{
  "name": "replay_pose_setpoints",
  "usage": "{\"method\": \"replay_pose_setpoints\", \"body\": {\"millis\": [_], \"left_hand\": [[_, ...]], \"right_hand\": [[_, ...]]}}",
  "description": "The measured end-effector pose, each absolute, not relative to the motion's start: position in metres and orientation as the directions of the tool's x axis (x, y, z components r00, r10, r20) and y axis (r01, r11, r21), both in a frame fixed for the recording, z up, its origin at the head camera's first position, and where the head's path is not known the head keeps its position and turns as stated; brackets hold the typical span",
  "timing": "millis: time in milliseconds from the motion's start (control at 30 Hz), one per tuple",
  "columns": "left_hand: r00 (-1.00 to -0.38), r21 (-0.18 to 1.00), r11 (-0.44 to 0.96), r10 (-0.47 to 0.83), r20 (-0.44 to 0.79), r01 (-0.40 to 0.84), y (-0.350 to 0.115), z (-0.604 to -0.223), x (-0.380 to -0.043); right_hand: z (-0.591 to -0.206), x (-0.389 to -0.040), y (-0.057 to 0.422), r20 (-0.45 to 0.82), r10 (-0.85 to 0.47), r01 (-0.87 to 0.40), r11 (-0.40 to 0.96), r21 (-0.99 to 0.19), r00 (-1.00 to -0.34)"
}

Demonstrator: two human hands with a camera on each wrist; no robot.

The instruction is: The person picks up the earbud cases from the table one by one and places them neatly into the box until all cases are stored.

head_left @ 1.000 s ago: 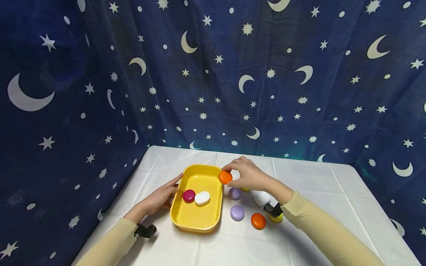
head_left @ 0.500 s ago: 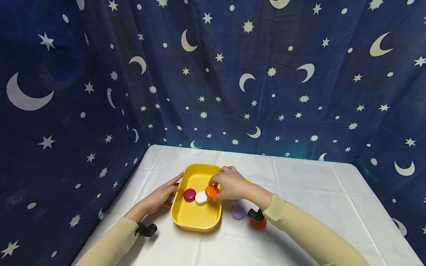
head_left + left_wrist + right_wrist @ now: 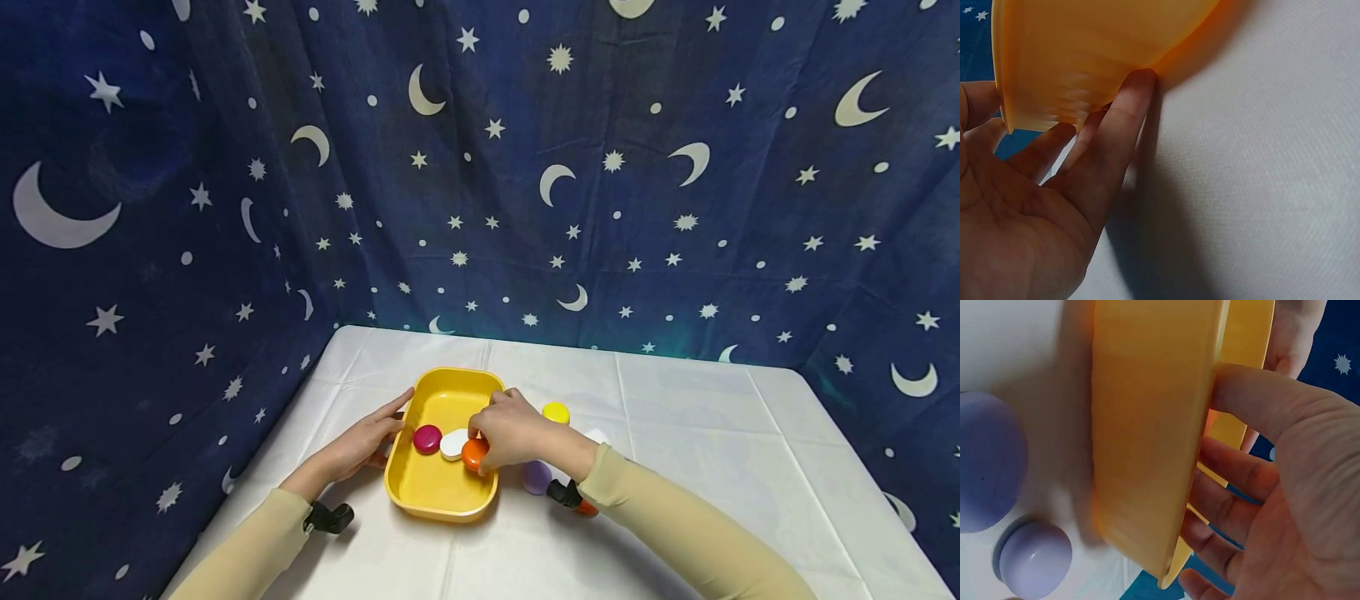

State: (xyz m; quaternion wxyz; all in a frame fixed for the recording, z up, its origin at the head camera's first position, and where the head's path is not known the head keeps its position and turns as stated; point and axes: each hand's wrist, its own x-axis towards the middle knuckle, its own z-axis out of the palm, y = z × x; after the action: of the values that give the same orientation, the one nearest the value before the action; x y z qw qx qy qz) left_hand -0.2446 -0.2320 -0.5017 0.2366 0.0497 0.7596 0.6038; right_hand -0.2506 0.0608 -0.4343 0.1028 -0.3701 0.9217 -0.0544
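A yellow rectangular tray (image 3: 442, 496) stands on the white-covered table. My left hand (image 3: 366, 443) rests along its left side, and in the left wrist view its extended fingers (image 3: 1116, 128) touch the outer wall. Over the right rim reaches my right hand (image 3: 516, 429), pinching a glossy orange rounded disc (image 3: 474, 456) low inside the tray. Left of that disc lie a white oval piece (image 3: 452, 445) and a magenta disc (image 3: 427, 439). The right wrist view shows the right hand (image 3: 1272, 469) across the rim; the tray wall hides most of the orange disc there.
Right of the tray are a lilac disc (image 3: 536, 477), a yellow disc (image 3: 556, 412), a white piece (image 3: 596, 436) and another orange disc (image 3: 587, 507), partly covered by the right arm and wrist strap. A second lilac disc (image 3: 1036, 559) shows in the right wrist view.
My right hand has carried the orange disc from above the tray's right rim down and leftward into the tray, beside the white oval piece. The left hand has stayed at the tray's side.
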Motion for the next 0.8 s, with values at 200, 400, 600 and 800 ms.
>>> {"method": "replay_pose_setpoints", "body": {"millis": [200,400,600,800], "left_hand": [[-0.882,0.939,0.268,0.359,-0.305,-0.216,-0.232,-0.502,-0.245],[-0.886,0.943,0.259,0.359,-0.295,-0.209,-0.232,-0.500,-0.244],[-0.889,0.942,0.270,0.353,-0.291,-0.201,-0.232,-0.500,-0.244],[-0.898,0.941,0.275,0.335,-0.284,-0.195,-0.230,-0.502,-0.243]], "right_hand": [[-0.429,-0.253,0.066,-0.127,-0.672,-0.642,0.737,-0.212,-0.730],[-0.421,-0.259,0.084,-0.027,-0.646,-0.624,0.746,-0.230,-0.763],[-0.415,-0.263,0.107,0.064,-0.604,-0.599,0.762,-0.246,-0.795],[-0.414,-0.264,0.129,0.120,-0.583,-0.590,0.757,-0.281,-0.804]]}}
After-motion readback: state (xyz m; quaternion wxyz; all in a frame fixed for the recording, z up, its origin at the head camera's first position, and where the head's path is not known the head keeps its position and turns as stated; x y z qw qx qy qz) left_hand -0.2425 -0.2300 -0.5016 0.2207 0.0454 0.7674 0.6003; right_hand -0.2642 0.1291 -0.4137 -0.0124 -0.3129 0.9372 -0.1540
